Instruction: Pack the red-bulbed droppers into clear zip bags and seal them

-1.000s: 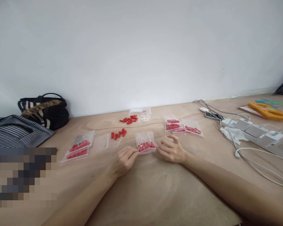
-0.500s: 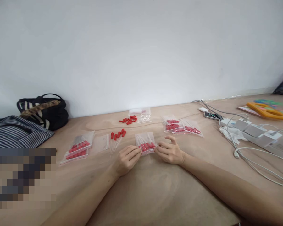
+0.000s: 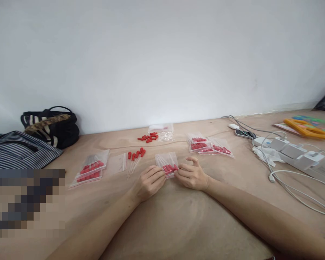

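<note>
A small clear zip bag (image 3: 166, 159) lies on the table with several red-capped droppers inside, caps toward me. My left hand (image 3: 151, 181) pinches the bag's near left corner, and my right hand (image 3: 192, 176) grips its near right edge, index finger raised. Left of my left hand are several loose droppers (image 3: 135, 156) with red caps pointing away. Beside them lies a flat clear bag (image 3: 116, 164), and further left a stack of filled bags (image 3: 90, 171). More filled bags (image 3: 199, 145) rest at the right, behind my right hand.
Loose red caps (image 3: 148, 137) and clear bags (image 3: 161, 130) lie near the wall. Black bag (image 3: 67, 128) and striped bag (image 3: 24, 150) stand at left. At right are a power strip (image 3: 300, 155), white cables (image 3: 292, 195), a dark device (image 3: 243, 133) and a yellow frame (image 3: 308, 130).
My left hand has shifted slightly right along the bag's near edge and my right hand slightly left, so they are closer together.
</note>
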